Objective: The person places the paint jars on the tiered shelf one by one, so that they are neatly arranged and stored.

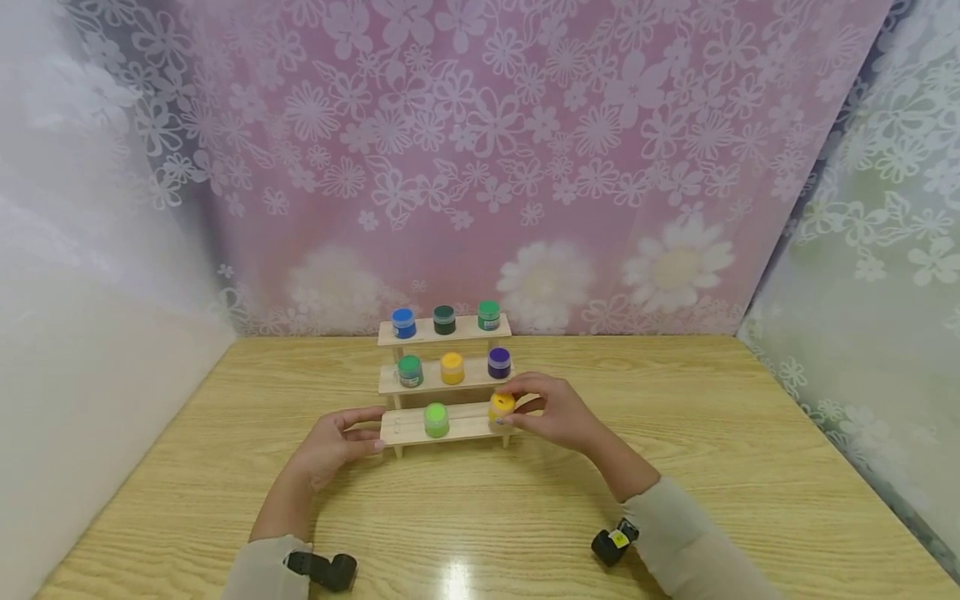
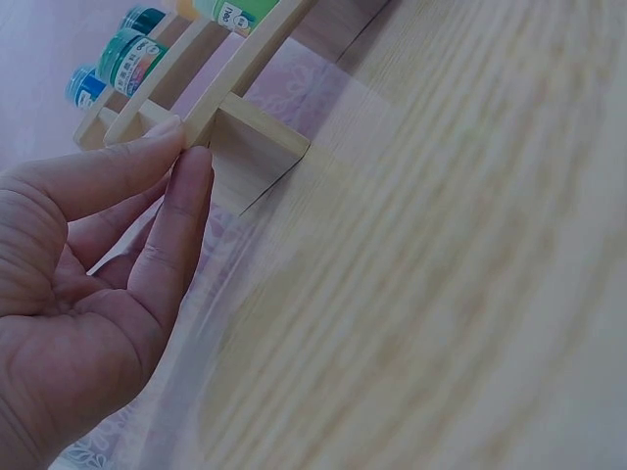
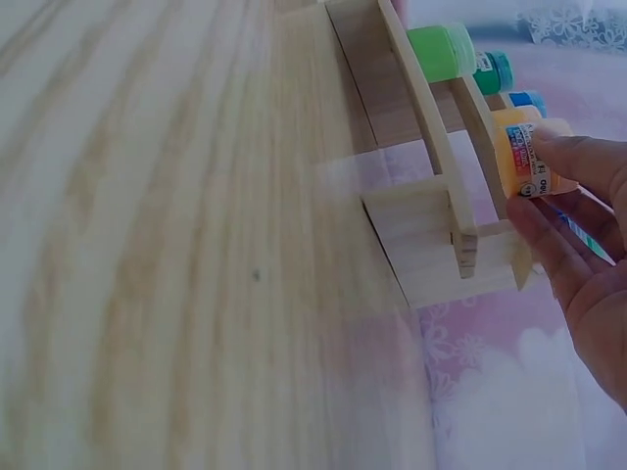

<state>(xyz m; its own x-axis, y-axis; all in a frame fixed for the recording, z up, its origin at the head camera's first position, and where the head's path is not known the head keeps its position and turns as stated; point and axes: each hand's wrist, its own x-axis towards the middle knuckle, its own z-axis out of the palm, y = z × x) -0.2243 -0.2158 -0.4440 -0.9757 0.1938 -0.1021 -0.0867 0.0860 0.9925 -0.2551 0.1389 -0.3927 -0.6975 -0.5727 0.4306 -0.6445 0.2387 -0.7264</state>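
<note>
A three-tier wooden stand (image 1: 468,427) bears small paint jars. My left hand (image 1: 335,446) pinches the left end of its lowest tier between thumb and fingers; in the left wrist view the thumb and fingertips (image 2: 196,176) meet at the board's corner. My right hand (image 1: 558,412) grips a yellow-orange paint jar (image 1: 501,406) by its sides, at the right end of the lowest tier. The right wrist view shows the label of this jar (image 3: 521,162); whether its base touches the board, I cannot tell. A light green jar (image 1: 437,421) stands mid-tier.
On the middle tier stand a green jar (image 1: 410,372), a yellow jar (image 1: 452,368) and a purple jar (image 1: 498,363). The top tier holds a blue jar (image 1: 403,323), a dark green jar (image 1: 444,320) and a green jar (image 1: 489,316). Behind the wooden table (image 1: 465,525) hangs a flowered curtain (image 1: 480,167).
</note>
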